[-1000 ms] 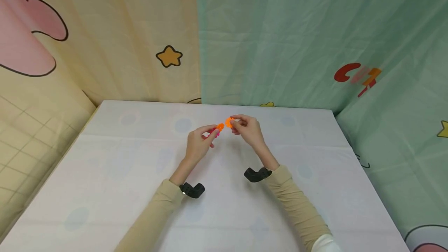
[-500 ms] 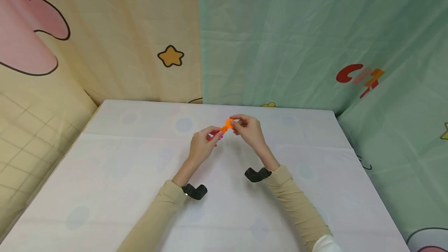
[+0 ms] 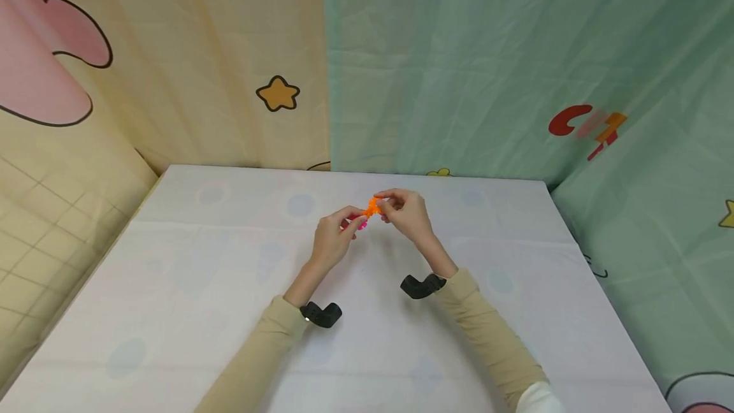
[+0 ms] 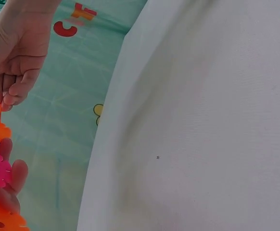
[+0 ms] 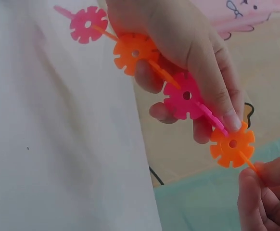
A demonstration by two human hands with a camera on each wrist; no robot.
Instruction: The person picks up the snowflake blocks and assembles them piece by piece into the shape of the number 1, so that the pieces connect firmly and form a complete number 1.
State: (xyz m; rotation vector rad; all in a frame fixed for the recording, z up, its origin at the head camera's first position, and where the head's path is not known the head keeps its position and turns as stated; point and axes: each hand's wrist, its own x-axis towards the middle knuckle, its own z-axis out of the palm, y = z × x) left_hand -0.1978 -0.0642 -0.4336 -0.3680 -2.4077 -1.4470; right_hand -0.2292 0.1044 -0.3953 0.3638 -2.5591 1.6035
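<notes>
My left hand holds a chain of notched plastic snowflake discs between thumb and fingers. Pink and orange pieces show in the chain, such as a pink disc and an orange disc in the right wrist view. At the chain's far end is another orange disc, with the left thumb tip against it. My right hand pinches one more orange disc, seen edge-on and meeting that end disc at its rim. Fingertips partly hide how deep the two notches sit in each other. Both hands are above the table.
A white cloth-covered table lies under both hands. Beyond it hang a yellow curtain and a green curtain. Black wrist cameras, the left one and the right one, sit inside the forearms.
A second ago a gap stood between the chain and the orange disc in my right hand. My left hand has moved right and the chain's end now meets that disc.
</notes>
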